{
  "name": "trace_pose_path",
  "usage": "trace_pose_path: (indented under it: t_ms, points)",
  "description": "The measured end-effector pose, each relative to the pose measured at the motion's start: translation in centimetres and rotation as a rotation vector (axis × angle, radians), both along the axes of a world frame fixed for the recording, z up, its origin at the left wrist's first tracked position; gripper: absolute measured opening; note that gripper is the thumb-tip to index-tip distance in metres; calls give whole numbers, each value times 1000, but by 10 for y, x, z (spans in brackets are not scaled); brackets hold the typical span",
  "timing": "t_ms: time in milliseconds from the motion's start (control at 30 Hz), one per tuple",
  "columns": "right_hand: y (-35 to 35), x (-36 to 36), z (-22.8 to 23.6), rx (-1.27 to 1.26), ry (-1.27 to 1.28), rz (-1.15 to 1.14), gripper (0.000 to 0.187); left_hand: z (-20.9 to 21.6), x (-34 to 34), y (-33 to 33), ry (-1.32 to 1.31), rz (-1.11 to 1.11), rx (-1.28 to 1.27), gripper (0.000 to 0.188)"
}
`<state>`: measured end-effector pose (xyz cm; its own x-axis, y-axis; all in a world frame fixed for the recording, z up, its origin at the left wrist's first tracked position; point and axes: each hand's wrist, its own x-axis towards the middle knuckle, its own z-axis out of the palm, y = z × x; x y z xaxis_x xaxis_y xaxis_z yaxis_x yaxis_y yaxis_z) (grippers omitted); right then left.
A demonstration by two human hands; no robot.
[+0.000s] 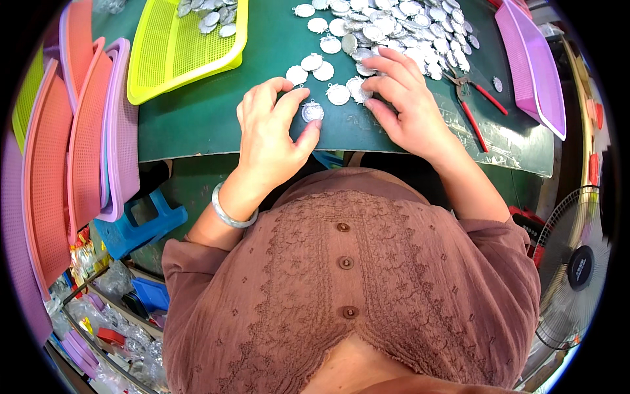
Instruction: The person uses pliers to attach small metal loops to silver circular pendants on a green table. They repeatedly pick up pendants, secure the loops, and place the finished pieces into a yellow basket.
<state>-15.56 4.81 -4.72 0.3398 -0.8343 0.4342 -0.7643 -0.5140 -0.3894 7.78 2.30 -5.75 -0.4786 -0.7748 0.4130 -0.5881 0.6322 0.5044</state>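
My left hand [266, 131] is at the near part of the green table, thumb and index finger closed at the edges of a round silvery medallion [313, 111] with a small loop on top. My right hand [407, 98] has its fingers apart, the tips touching or just over another scalloped medallion [357, 89] on the table. Beside it lies a loose medallion [338, 94]. Between the hands and the far edge are more loose medallions [312, 62]. A large heap of medallions [394, 29] spreads past my right fingertips, which hide part of it.
A yellow-green basket [187, 56] with some medallions stands at the far left. Red-handled pliers [469, 98] lie right of my right hand, near a purple basket [535, 65]. Stacked baskets [88, 125], a blue stool [144, 223] and a fan [571, 269] flank me.
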Motion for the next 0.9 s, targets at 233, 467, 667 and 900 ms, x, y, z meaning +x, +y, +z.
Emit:
trace_pose_path:
  t_ms: [233,467,667,900]
  points:
    - [3,1,3,4,29,-99,31,4,-19,-4,-92,-76,-66,38]
    - [2,1,3,53,20,-94,28,7,-19,-6,-130,-160,-17,26]
    - [12,-1,-7,146,-97,34,21,5,-15,-4,-75,-183,-18,28]
    - [22,-14,2,139,-140,44,24,2,-14,-1,-22,-157,-33,30]
